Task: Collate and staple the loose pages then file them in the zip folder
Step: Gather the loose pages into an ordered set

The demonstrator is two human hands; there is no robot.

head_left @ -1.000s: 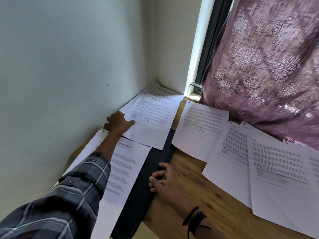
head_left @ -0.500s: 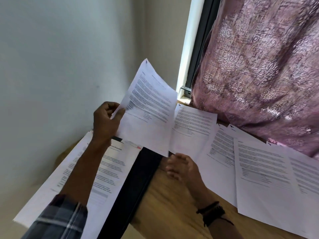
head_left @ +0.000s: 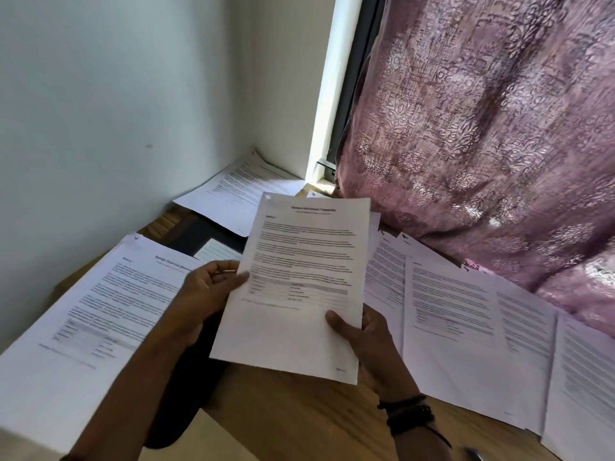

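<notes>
Collating has barely begun — the left hand (head_left: 206, 294) and right hand (head_left: 369, 344) each pinch a side of one thin printed page (head_left: 299, 277) above the wooden bench (head_left: 299, 420), while loose sheets (head_left: 449, 311) lie fanned along its right edge. Nothing looks stapled; the dark zip folder (head_left: 189, 231), seemingly closed, lies half-covered near the left edge.

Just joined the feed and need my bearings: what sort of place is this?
Probably a home study corner or small office: a wooden desk set against a wall, a window behind a pink patterned curtain, and printed pages spread across it. The left hand and right hand hold one page.
</notes>
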